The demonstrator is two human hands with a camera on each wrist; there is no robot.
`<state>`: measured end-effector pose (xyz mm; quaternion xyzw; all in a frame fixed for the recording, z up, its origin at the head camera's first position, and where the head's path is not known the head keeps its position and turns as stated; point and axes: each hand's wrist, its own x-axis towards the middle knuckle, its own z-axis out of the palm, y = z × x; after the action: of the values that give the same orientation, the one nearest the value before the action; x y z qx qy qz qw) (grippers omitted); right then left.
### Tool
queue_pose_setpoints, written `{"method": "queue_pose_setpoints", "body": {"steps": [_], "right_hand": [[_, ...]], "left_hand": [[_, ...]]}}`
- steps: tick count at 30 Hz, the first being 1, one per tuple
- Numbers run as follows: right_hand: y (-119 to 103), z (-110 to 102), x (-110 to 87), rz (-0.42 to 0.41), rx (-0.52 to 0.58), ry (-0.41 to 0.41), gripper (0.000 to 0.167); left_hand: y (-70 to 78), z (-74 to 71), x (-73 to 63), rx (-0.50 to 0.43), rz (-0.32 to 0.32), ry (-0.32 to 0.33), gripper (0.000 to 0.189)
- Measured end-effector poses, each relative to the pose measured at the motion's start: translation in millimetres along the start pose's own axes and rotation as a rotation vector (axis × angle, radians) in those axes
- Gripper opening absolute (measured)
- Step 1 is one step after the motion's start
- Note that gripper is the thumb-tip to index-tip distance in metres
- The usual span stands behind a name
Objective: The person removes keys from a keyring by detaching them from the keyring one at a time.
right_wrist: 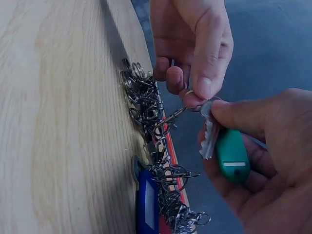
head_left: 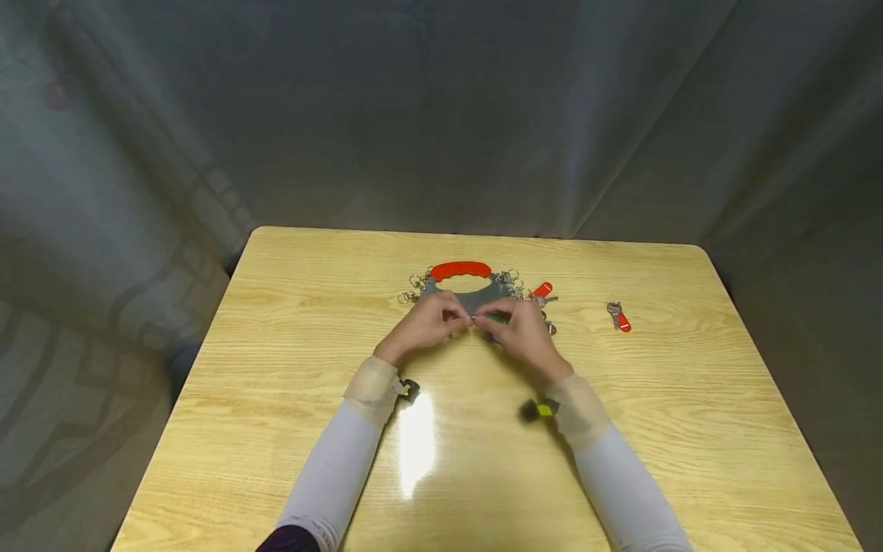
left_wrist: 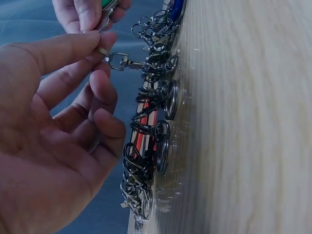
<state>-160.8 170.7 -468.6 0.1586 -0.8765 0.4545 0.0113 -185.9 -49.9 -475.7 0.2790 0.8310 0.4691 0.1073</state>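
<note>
My left hand (head_left: 426,320) pinches a metal ring between thumb and index finger; a swivel clasp (left_wrist: 126,62) links that ring to a grey plate with a red handle (head_left: 461,268). Close against it, my right hand (head_left: 524,331) holds a silver key (right_wrist: 209,134) and a green key tag (right_wrist: 233,153) by thumb and fingers. The fingertips of both hands meet at the ring, and they partly hide where key and ring touch. Many clasps and split rings (left_wrist: 156,97) hang along the plate's edge.
A blue key tag (right_wrist: 148,200) hangs on the plate's rings. By the plate's right side lies a red key tag (head_left: 543,290) with a key. Farther right on the wooden table (head_left: 310,307) lie keys (head_left: 615,313) with another red tag (head_left: 624,323).
</note>
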Motion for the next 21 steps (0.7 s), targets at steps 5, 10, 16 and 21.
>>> {"method": "queue_pose_setpoints", "body": {"steps": [5, 10, 16, 21], "right_hand": [[4.6, -0.2, 1.7, 0.104, 0.099, 0.042, 0.016], [6.0, -6.0, 3.0, 0.192, 0.134, 0.065, 0.016], [7.7, -18.1, 4.3, 0.256, 0.133, 0.063, 0.017], [15.9, -35.9, -0.4, 0.292, 0.142, 0.078, 0.019]], "left_hand": [[-0.2, -0.6, 0.6, -0.009, -0.002, -0.004, 0.01], [-0.9, -1.1, 0.7, -0.024, -0.004, -0.011, 0.01], [-1.5, -2.2, 0.3, -0.014, 0.015, 0.004, 0.011], [0.4, -2.2, 0.6, -0.007, 0.005, -0.002, 0.012]]}}
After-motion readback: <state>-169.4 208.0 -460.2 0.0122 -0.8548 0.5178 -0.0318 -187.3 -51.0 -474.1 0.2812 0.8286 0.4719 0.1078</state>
